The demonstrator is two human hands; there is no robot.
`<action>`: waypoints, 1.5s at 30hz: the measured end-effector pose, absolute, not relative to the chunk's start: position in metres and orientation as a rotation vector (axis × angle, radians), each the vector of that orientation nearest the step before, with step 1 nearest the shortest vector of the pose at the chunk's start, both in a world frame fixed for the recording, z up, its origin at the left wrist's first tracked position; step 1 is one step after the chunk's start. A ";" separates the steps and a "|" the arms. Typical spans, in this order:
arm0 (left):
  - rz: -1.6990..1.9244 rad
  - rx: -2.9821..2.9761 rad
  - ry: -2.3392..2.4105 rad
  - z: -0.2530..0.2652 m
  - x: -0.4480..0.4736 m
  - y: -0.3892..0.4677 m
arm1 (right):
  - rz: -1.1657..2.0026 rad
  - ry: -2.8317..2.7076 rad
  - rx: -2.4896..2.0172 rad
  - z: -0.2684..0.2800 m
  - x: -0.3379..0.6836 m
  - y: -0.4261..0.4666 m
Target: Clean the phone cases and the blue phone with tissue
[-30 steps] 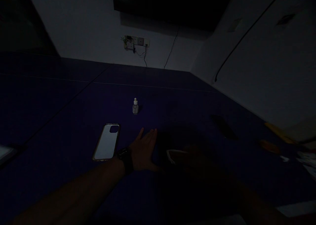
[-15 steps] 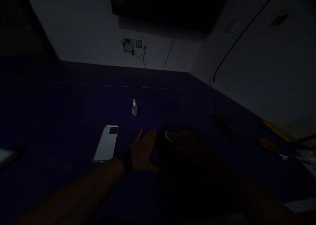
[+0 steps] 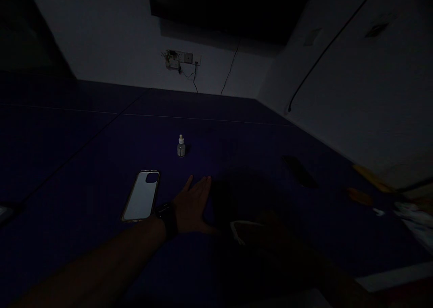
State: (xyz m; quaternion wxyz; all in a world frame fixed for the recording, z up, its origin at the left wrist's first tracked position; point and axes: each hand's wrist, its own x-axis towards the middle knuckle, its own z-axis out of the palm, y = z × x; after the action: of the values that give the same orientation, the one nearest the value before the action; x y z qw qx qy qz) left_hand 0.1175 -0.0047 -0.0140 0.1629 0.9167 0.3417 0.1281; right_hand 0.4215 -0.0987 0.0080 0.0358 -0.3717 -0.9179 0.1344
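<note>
My left hand (image 3: 194, 209), with a dark watch (image 3: 167, 218) on its wrist, lies flat with fingers spread at the left edge of a black, flat area (image 3: 223, 199). Whether that is an object or deep shadow I cannot tell. My right hand (image 3: 270, 231) is very dim, its fingers over a white cloth or wipe (image 3: 238, 236) whose pale edge shows. A phone case (image 3: 140, 197) with a camera cutout lies left of my left hand. Beyond the hands a small dropper bottle (image 3: 181, 149) stands upright.
The purple-blue surface (image 3: 216, 136) reaches the wall. A dark phone-like slab (image 3: 299, 171) lies to the right, near an orange item (image 3: 359, 196), a yellow strip (image 3: 372, 178) and white crumpled things (image 3: 412, 215). Wall sockets (image 3: 182, 57) with cables sit below a large dark screen (image 3: 219, 10).
My right hand has drawn back toward me with the white cloth. My left hand stays flat in place. The view has shifted slightly.
</note>
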 end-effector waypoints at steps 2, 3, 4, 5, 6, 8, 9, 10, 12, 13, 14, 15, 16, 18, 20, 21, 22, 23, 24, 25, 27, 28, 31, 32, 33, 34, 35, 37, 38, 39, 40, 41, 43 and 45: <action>0.379 2.618 0.966 -0.017 0.117 -0.004 | 0.365 -2.789 -1.167 0.005 0.421 -0.092; 0.381 2.619 0.963 -0.017 0.117 -0.004 | 0.333 -2.758 -1.186 0.003 0.420 -0.084; 0.382 2.621 0.959 -0.017 0.116 -0.003 | 0.303 -2.728 -1.204 0.002 0.418 -0.073; 0.386 2.623 0.958 -0.017 0.116 -0.003 | 0.277 -2.699 -1.225 0.002 0.417 -0.061; 0.386 2.624 0.958 -0.017 0.116 -0.003 | 0.263 -2.680 -1.251 0.003 0.414 -0.049; 0.372 2.623 0.963 -0.015 0.116 -0.004 | 0.252 -2.669 -1.276 0.006 0.409 -0.027; 0.364 2.621 0.967 -0.014 0.116 -0.004 | 0.251 -2.670 -1.278 0.007 0.406 -0.018; 0.360 2.619 0.971 -0.013 0.117 -0.004 | 0.256 -2.676 -1.269 0.009 0.403 -0.010; 0.361 2.614 0.976 -0.012 0.117 -0.005 | 0.287 -2.693 -1.237 0.012 0.393 -0.001; 0.357 2.611 0.979 -0.012 0.117 -0.005 | 0.309 -2.703 -1.215 0.013 0.387 0.002; 0.348 2.607 0.984 -0.012 0.118 -0.005 | 0.333 -2.712 -1.192 0.013 0.381 0.004; 0.336 2.604 0.991 -0.012 0.118 -0.005 | 0.352 -2.720 -1.169 0.014 0.375 0.005; 0.329 2.604 0.996 -0.012 0.118 -0.005 | 0.367 -2.727 -1.148 0.014 0.370 0.006; 0.334 2.616 0.995 -0.014 0.118 -0.005 | 0.386 -2.742 -1.111 0.015 0.364 0.007; 0.355 2.628 0.987 -0.014 0.118 -0.005 | 0.397 -2.738 -1.118 0.018 0.365 0.008; 0.361 2.629 0.981 -0.015 0.118 -0.005 | 0.395 -2.726 -1.138 0.020 0.368 0.009; 0.365 2.627 0.978 -0.014 0.118 -0.005 | 0.388 -2.708 -1.166 0.022 0.373 0.010; 0.365 2.621 0.976 -0.014 0.118 -0.005 | 0.381 -2.689 -1.192 0.024 0.379 0.010; 0.361 2.615 0.975 -0.013 0.118 -0.005 | 0.378 -2.670 -1.218 0.026 0.385 0.010; 0.353 2.607 0.977 -0.012 0.118 -0.005 | 0.381 -2.654 -1.240 0.027 0.390 0.010; 0.334 2.595 0.987 -0.010 0.119 -0.005 | 0.386 -2.633 -1.264 0.026 0.396 0.010; 0.326 2.593 0.991 -0.009 0.119 -0.006 | 0.382 -2.629 -1.263 0.024 0.396 0.009; 0.339 2.597 0.994 -0.011 0.119 -0.006 | 0.345 -2.662 -1.199 0.017 0.384 0.008; 0.350 2.603 0.989 -0.012 0.119 -0.006 | 0.339 -2.680 -1.170 0.015 0.378 0.007; 0.363 2.610 0.983 -0.014 0.119 -0.006 | 0.337 -2.697 -1.147 0.014 0.373 0.006; 0.375 2.620 0.976 -0.016 0.118 -0.005 | 0.338 -2.713 -1.130 0.014 0.367 0.005; 0.380 2.631 0.970 -0.017 0.118 -0.005 | 0.338 -2.726 -1.116 0.015 0.363 0.002; 0.377 2.650 0.971 -0.020 0.118 -0.005 | 0.333 -2.744 -1.090 0.017 0.358 -0.006; 0.370 2.654 0.972 -0.020 0.118 -0.005 | 0.332 -2.752 -1.080 0.018 0.357 -0.012; 0.365 2.655 0.973 -0.021 0.118 -0.004 | 0.336 -2.758 -1.071 0.019 0.357 -0.019; 0.362 2.654 0.971 -0.021 0.118 -0.004 | 0.348 -2.767 -1.062 0.019 0.357 -0.027; 0.361 2.653 0.969 -0.021 0.118 -0.004 | 0.367 -2.773 -1.056 0.019 0.359 -0.035; 0.360 2.654 0.964 -0.022 0.118 -0.003 | 0.423 -2.781 -1.037 0.015 0.364 -0.050; 0.356 2.658 0.964 -0.023 0.119 -0.003 | 0.474 -2.794 -1.013 0.011 0.368 -0.061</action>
State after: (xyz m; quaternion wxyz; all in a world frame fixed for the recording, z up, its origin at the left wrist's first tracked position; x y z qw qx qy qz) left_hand 0.1188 -0.0032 -0.0227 0.1452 0.9228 0.3348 0.1234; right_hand 0.3684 -0.0613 0.0110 0.0659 -0.3359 -0.9263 0.1572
